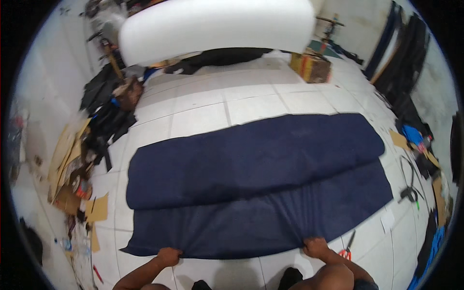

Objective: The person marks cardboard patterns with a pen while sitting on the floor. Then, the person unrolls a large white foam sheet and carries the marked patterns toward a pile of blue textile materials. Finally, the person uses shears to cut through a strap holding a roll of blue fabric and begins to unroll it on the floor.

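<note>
A wide piece of navy blue fabric (251, 159) lies spread over the tiled floor in front of me, its far part folded over in a thick layer. My left hand (170, 256) is closed on the near edge of the cloth, left of the middle. Farther right, my right hand (315, 247) grips the same edge, and taut creases run from both hands toward the fold. The fingertips are partly hidden by the fabric. Beside my right forearm lies a pair of scissors (346, 252) with orange-red handles.
A large white roll (217, 31) spans the far side, with a cardboard box (311, 67) under its right end. Dark fabric scraps (104, 118) and cardboard pieces (96, 208) line the left wall. A black cord (410, 183) lies on the right. A red pen-like object (98, 274) is at lower left.
</note>
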Available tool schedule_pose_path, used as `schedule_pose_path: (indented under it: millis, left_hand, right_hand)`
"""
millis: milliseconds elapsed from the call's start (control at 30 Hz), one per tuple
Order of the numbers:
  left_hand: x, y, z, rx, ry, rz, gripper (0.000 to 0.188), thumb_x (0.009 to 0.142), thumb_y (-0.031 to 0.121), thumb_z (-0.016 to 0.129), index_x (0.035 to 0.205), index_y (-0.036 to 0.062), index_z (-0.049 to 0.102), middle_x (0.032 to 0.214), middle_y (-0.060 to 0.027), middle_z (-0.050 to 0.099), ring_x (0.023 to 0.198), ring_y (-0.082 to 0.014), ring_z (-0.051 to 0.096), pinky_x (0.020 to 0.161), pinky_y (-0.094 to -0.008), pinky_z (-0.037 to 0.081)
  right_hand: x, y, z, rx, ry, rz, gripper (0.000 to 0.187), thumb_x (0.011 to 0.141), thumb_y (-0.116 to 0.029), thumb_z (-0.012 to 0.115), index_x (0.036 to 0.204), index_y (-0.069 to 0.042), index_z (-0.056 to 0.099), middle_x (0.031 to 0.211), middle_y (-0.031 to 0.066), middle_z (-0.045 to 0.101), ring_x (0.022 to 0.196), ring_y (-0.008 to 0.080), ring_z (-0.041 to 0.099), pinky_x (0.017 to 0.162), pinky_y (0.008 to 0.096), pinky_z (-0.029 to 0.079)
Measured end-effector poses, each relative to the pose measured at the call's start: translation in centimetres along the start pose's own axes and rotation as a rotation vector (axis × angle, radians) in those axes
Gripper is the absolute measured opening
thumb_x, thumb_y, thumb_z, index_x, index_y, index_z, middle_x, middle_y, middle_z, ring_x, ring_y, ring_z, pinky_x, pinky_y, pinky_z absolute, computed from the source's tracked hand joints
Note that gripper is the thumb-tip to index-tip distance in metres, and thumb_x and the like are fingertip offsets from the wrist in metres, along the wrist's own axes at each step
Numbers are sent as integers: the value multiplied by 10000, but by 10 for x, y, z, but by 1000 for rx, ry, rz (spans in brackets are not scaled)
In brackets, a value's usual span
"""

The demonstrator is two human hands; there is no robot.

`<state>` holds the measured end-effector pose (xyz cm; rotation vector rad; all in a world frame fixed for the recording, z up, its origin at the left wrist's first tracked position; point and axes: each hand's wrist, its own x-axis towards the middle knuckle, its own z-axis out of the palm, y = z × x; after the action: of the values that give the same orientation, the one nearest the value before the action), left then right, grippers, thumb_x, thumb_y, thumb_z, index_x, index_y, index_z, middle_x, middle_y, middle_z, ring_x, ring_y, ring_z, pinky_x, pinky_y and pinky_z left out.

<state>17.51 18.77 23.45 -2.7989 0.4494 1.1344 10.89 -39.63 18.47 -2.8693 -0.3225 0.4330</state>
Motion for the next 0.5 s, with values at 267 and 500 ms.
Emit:
schedule_pose_path:
  millis: [267,500]
  left_hand:
    - [-11,-6,32,-572,-229,119,595,817,522,540,1193,60,553,1215,-198,530,1173,-332,480,971,-421,378]
    - [6,16,89,-414,775,-447,777,837,630,470,1362,62,402,1406,-261,315,1316,-413,292,1076,-510,228]
  right_hand:
    - [44,-9,-72,153,-793,-11,599,828,-589,474,986,-41,657,998,171,647,874,296,636,774,421,508]
    - [153,-11,-92,1639,257,894,1120,718,-785,501,1445,-26,113,1173,202,528,848,310,606,669,396,500]
